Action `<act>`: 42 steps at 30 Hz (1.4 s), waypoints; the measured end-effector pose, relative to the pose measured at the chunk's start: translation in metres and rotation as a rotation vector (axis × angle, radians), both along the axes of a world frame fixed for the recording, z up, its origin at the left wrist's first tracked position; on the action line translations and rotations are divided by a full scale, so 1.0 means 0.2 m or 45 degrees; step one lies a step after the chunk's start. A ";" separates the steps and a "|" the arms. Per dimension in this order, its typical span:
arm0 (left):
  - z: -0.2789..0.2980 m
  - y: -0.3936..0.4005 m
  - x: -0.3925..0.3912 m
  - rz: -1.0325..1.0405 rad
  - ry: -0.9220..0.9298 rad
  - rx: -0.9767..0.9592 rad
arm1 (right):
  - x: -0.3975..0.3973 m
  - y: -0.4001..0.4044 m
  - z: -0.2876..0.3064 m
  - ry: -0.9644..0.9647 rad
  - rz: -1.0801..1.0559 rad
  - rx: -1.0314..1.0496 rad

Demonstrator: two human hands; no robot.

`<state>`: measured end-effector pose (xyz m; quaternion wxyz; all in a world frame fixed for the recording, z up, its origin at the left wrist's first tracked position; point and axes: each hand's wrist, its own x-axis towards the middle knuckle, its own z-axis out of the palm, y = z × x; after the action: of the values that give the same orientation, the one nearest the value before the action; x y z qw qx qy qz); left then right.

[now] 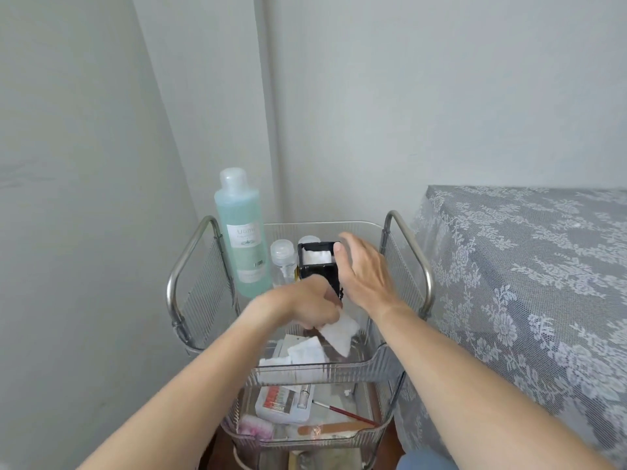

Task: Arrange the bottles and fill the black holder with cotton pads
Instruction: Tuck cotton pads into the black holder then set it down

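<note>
A black holder (317,266) stands upright in the clear top tray (373,364) of a cart, with white cotton pads (316,256) showing in its open top. My right hand (364,271) wraps the holder's right side. My left hand (314,301), blurred, is closed on white cotton pads (341,330) just below the holder. More loose pads (298,354) lie at the tray's front. A tall bottle of blue-green liquid (242,232) stands at the tray's back left. A small clear bottle (282,259) stands beside it, and another bottle's cap (308,239) peeks from behind the holder.
The cart has metal side handles (190,252) and a lower clear tray (305,432) holding a small box, a nail file, a brush and a pink item. A lace-covered table (526,283) stands close on the right. Walls close in behind and to the left.
</note>
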<state>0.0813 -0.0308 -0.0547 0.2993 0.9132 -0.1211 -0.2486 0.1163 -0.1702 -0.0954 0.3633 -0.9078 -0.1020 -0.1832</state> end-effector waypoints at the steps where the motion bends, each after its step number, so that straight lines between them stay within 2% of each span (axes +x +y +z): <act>1: 0.04 0.02 0.00 0.004 -0.020 -0.034 | 0.00 0.00 0.01 -0.041 0.003 0.041; 5: 0.16 0.11 0.06 0.117 -0.151 -0.184 | -0.01 0.00 0.03 -0.217 0.026 0.164; 8: 0.19 0.14 0.10 0.211 -0.291 -0.275 | -0.02 0.00 0.03 -0.236 0.069 0.164; 14: 0.18 0.14 0.19 0.137 -0.598 -0.254 | -0.01 0.02 0.02 -0.221 0.144 0.031; 19: 0.16 0.12 0.22 0.161 -0.689 -0.290 | -0.03 0.04 0.04 -0.307 0.119 0.108; 21: 0.15 0.12 0.23 0.173 -0.704 -0.264 | -0.02 0.05 0.07 -0.260 0.086 0.175; 24: 0.18 0.14 0.26 0.269 -0.796 -0.242 | 0.03 0.08 0.14 -0.045 -0.076 0.386; 28: 0.10 0.16 0.28 0.362 -0.750 -0.174 | 0.04 0.10 0.10 0.084 -0.225 0.512; 31: 0.05 0.16 0.29 0.380 -0.698 -0.099 | 0.05 0.09 0.08 0.157 -0.222 0.504; 38: 0.02 0.11 0.33 0.597 -0.589 -0.062 | 0.09 0.12 0.06 0.248 -0.231 0.600; 42: -0.01 0.09 0.37 0.658 -0.575 -0.055 | 0.16 0.10 0.08 0.413 -0.200 0.712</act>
<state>0.1560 -0.0127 -0.0565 0.3373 0.9391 0.0461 0.0464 0.1483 -0.1511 -0.0788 0.5946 -0.7953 0.0818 -0.0847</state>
